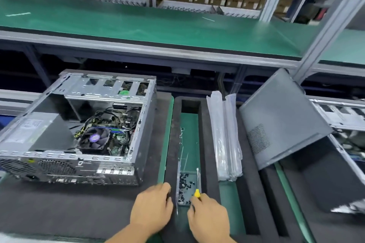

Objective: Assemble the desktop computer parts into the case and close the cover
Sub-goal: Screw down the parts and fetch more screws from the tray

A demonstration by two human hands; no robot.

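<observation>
Grey metal, the open desktop computer case [79,124] lies on its side on the dark foam-covered surface [59,203] to my left, its motherboard and black cooling fan [94,140] exposed. Its grey perforated side cover panel [280,120] leans tilted, well apart on the right. Between them a small clear tray of dark screws [184,189] sits in a foam slot. My left hand [152,203] rests curled just beside the tray, holding nothing I can see; my right hand [207,217] grips a yellow-handled screwdriver [197,183].

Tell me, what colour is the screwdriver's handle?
Yellow; the screwdriver handle shows best in the head view, in the right hand.
</observation>
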